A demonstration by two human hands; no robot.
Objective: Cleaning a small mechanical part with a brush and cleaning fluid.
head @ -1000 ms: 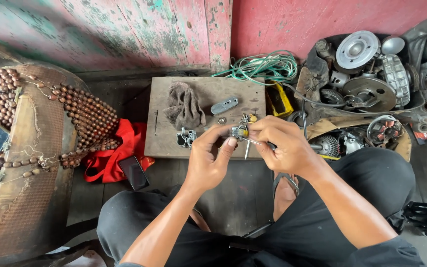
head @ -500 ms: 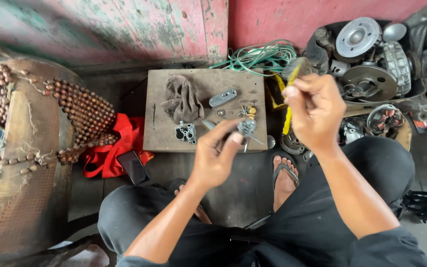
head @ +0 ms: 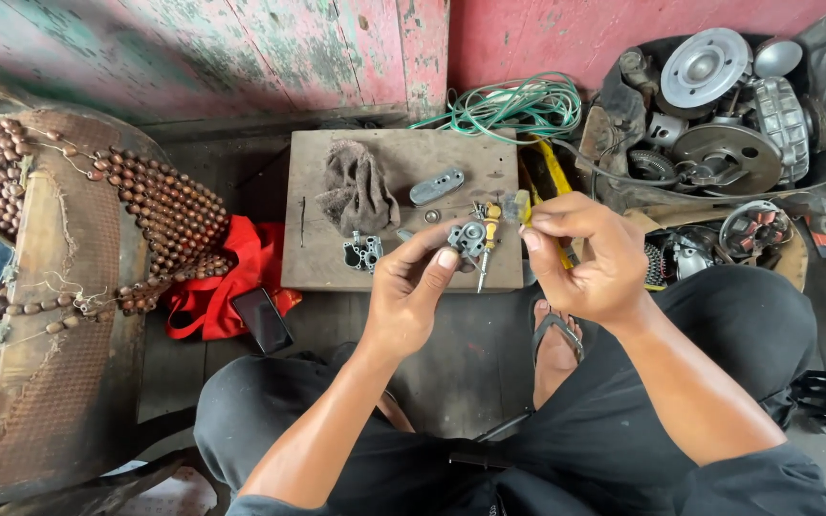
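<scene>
My left hand pinches a small grey metal carburettor-like part between thumb and fingertips, just above the front edge of a wooden board. My right hand is close on its right, and its fingers grip a yellow-handled tool whose end points at the part. A small screwdriver with an amber handle shows just behind the part; whether it rests on the board is unclear. On the board lie a brown rag, a flat grey metal piece and another small metal body.
Coiled green wire lies behind the board. A heap of engine parts fills the right. A red cloth and a dark phone lie left of the board, beside a beaded seat cover. My sandalled foot rests below.
My right hand, raised with the yellow-handled tool half a second ago, has come back down beside the metal part. My left hand has kept hold of the part.
</scene>
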